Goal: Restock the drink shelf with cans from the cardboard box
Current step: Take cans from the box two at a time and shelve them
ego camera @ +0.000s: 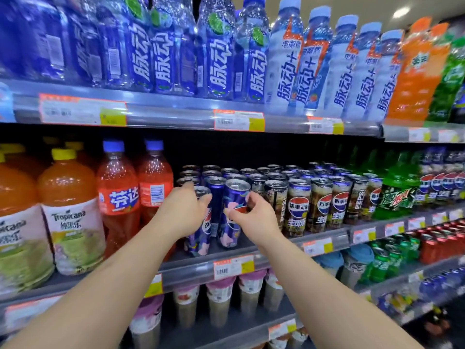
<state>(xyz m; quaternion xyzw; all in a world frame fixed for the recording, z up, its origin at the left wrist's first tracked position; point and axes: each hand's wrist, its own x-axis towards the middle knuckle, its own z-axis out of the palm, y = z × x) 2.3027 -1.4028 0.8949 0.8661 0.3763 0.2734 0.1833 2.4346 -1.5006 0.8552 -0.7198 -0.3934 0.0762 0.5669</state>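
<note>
- Both forearms reach from the frame's bottom toward its centre.
- Left hand (pixel 182 212) wraps a purple can (pixel 198 230) at the shelf's (pixel 191 269) front lip.
- Right hand (pixel 247 217) pinches a second purple can (pixel 232 217) just beside it, with dark open shelf space above.
- Brown cans (pixel 322 205) crowd right of centre; red bottles (pixel 118 197) stand left.
</note>
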